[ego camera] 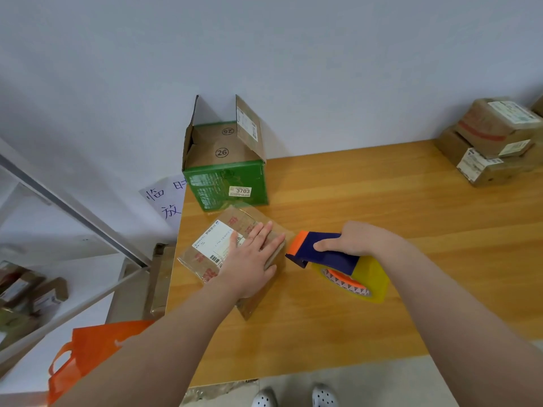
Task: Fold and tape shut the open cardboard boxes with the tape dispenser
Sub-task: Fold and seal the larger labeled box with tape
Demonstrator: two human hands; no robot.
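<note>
A: What is the green box (pixel 205 186) showing?
B: Its sticker (pixel 240 190) is reading "3703"; its flaps (pixel 221 153) are showing circled "26".
A: The paper sheet (pixel 166 198)?
B: It's showing handwritten "临", "放".

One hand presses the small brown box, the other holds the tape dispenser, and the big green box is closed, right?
No: the head view shows the big green cardboard box open, flaps up. The left hand does press the small brown cardboard box; the right hand holds the blue-and-orange tape dispenser.
</note>
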